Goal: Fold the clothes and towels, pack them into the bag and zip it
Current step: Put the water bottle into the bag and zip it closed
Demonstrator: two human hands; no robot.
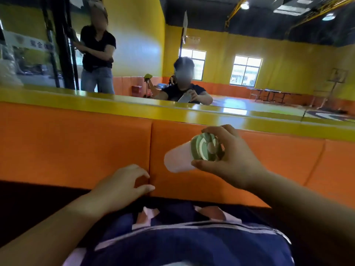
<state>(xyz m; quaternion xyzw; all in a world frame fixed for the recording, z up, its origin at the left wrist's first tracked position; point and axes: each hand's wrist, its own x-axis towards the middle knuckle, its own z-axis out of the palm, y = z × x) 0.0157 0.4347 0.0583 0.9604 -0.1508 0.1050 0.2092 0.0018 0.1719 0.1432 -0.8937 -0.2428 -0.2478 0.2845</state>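
Lower left of the frame, the left hand [123, 186] hovers in front of the orange padded wall [76, 146], fingers [143, 188] loosely curled, gripping nothing. Bottom centre, the navy bag [188, 244] with pale trim lies below both hands, its zip line running across the top. Right of centre, the right hand [230, 160] grasps a pale bottle [178, 160] by its green-and-white lid [206, 147], the bottle tipped sideways above the bag.
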